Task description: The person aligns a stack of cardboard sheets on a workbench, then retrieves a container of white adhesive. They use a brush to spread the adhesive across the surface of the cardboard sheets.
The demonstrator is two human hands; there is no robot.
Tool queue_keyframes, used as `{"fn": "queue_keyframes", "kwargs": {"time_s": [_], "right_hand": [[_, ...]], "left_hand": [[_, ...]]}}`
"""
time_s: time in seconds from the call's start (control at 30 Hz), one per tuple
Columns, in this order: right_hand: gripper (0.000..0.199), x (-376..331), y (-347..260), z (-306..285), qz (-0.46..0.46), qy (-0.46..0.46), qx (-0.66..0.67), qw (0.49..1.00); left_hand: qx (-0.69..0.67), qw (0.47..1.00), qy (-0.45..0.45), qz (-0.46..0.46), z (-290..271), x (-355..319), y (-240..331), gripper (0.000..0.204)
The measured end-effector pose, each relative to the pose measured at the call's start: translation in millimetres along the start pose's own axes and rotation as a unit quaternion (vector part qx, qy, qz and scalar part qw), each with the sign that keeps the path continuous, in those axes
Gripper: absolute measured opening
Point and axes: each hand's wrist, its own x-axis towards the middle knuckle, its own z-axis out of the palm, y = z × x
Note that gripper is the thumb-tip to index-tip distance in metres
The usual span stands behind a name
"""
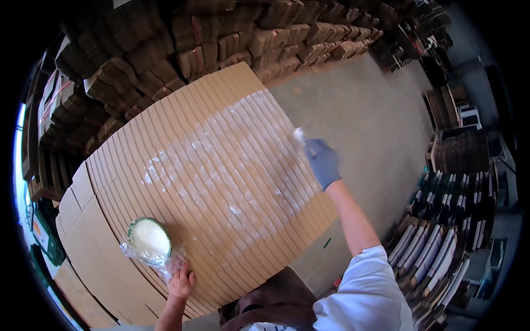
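Note:
A fanned stack of brown cardboard sheets (127, 182) fills the middle, with a wet whitish glue band (232, 160) across its overlapping edges. My right hand (322, 161), in a blue glove, grips a small brush (300, 135) at the band's far right edge. My left hand (181, 281), bare, rests at the stack's near edge, fingers on clear plastic wrap (154, 262) under a green-rimmed bowl of white glue (149, 237).
Piles of folded cardboard boxes (182, 49) line the far side and left. Upright bundles of flat cartons (441, 231) stand at the right. Grey concrete floor (364, 105) lies beyond the stack. A brown apron (270, 303) shows at the lower edge.

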Motion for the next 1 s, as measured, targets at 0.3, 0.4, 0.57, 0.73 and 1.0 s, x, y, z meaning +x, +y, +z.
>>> {"fn": "queue_keyframes", "kwargs": {"time_s": [0.3,0.4,0.57,0.73,1.0], "right_hand": [[0.023,22.0,-36.5,7.3,-0.006,-0.048,-0.024,0.999],[0.021,42.4,-27.9,17.3,0.008,-0.042,-0.024,0.999],[0.011,-34.6,-217.2,51.3,-0.343,0.047,0.154,0.926],[0.016,-13.0,-217.9,93.6,-0.38,-0.044,0.065,0.922],[0.022,-37.2,-308.6,80.5,-0.381,-0.069,0.131,0.913]], "left_hand": [[0.065,0.996,0.057,0.034,-6.3,0.8,6.9,0.055],[0.065,0.994,0.062,0.056,-5.0,12.5,7.7,0.054],[0.017,0.999,0.032,0.005,-11.1,1.0,8.6,0.053],[0.007,0.997,0.061,0.043,-18.5,13.1,13.4,0.051],[0.031,0.992,0.082,0.091,-25.5,14.6,11.6,0.045]]}}
